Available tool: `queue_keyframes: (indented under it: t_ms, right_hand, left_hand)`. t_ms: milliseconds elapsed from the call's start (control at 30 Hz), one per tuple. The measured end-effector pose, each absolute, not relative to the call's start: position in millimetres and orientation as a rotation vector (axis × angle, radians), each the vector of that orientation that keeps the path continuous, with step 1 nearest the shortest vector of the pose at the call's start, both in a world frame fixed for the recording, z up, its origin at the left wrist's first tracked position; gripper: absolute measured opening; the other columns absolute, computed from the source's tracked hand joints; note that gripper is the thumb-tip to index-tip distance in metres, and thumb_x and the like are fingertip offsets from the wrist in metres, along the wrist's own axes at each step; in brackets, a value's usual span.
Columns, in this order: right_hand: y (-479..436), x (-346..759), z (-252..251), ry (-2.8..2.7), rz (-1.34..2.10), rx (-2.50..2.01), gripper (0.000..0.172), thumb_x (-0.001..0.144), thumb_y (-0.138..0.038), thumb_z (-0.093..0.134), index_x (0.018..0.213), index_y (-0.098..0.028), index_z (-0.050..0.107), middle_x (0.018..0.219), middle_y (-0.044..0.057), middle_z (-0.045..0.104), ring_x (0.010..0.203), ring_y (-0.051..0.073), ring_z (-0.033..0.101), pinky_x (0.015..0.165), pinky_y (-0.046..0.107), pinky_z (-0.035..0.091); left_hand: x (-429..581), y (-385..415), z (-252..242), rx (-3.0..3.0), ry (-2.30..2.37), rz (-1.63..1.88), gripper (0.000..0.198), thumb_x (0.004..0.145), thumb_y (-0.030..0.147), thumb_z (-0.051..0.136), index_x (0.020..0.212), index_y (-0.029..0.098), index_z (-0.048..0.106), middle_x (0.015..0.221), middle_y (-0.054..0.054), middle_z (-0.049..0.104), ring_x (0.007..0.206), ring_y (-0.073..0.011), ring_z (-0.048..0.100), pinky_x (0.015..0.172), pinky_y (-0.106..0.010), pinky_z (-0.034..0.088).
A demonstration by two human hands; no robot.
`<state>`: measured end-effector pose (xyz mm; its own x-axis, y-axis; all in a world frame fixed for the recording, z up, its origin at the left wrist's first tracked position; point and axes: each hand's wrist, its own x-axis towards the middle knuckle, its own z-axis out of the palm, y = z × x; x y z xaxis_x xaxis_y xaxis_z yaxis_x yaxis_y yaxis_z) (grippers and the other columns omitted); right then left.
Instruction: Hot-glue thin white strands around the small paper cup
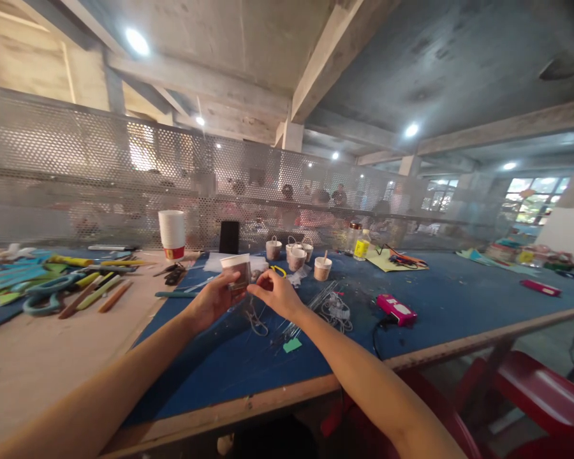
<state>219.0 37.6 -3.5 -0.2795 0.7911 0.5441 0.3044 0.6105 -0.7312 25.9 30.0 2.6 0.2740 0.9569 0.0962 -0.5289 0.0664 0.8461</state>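
My left hand [213, 298] is closed around a paper cup [240, 271] with a white rim and a brownish side, tilted slightly above the blue table mat. Close beside the cup's right side, my right hand [278, 293] has thumb and index finger pinched together. Whatever the pinch holds is too small to make out. Below the hands lie a thin looped cord [257, 324], a bundle of thin clear strips [310, 309] and a tangle of grey cord [337, 311]. A scrap of green paper [292, 345] lies nearer me. Yellow scissor handles [278, 271] show behind my right hand.
Several small decorated cups [296, 257] stand farther back, with a stack of white paper cups [172, 231] at the left. Pliers [45, 293] and other tools lie left. A pink corded box [396, 309] sits right. A perforated metal screen [90, 172] borders the table.
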Motion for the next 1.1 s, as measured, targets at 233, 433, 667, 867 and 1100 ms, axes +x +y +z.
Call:
queue_keyframes:
  t_ms: [233,433,667,867,1100]
  right_hand:
    - [51.3,210.5,-15.4,-1.667,1.128,-0.747,0.043,0.062,-0.047,0.086,0.080,-0.021,0.057,0.091,0.001,0.070,0.063,0.013,0.063,0.064,0.029,0.054]
    - [53.6,209.8,-18.8,-1.588,1.292,-0.748,0.045,0.060,-0.046,0.089,0.086,-0.019,0.062,0.083,-0.002,0.071,0.058,0.012,0.064,0.061,0.026,0.053]
    - [55.6,210.5,-21.7,-1.530,1.440,-0.753,0.052,0.056,-0.045,0.091,0.091,-0.018,0.063,0.082,-0.002,0.072,0.060,0.012,0.067,0.062,0.025,0.053]
    - [55.0,209.1,-18.0,-1.509,1.418,-0.812,0.039,0.060,-0.031,0.088,0.087,-0.018,0.063,0.075,-0.004,0.068,0.056,0.011,0.064,0.060,0.024,0.052]
    - [59.3,215.6,-11.8,-1.475,1.178,-0.922,0.007,0.076,-0.018,0.067,0.082,-0.019,0.069,0.068,-0.004,0.064,0.055,0.010,0.061,0.056,0.021,0.046]
  left_hand:
    - [25.0,31.3,3.7,0.912,0.524,1.218,0.021,0.091,0.014,0.061,0.111,0.013,0.069,0.097,-0.011,0.079,0.081,-0.0192,0.076,0.070,-0.026,0.061]
    - [27.7,26.9,7.1,0.859,0.520,1.217,0.019,0.091,0.012,0.059,0.107,0.012,0.070,0.095,-0.011,0.079,0.080,-0.0202,0.076,0.072,-0.028,0.062]
    - [28.0,26.7,4.8,0.874,0.480,1.213,0.018,0.091,0.011,0.059,0.105,0.011,0.070,0.095,-0.013,0.079,0.078,-0.0203,0.075,0.071,-0.029,0.063]
    - [26.2,30.5,4.4,0.861,0.474,1.242,0.017,0.090,0.010,0.058,0.102,0.009,0.071,0.095,-0.016,0.078,0.076,-0.0220,0.075,0.072,-0.032,0.063]
    - [21.1,36.2,1.5,0.836,0.524,1.258,0.019,0.092,0.010,0.056,0.105,0.010,0.070,0.091,-0.014,0.078,0.073,-0.0207,0.074,0.072,-0.031,0.063]
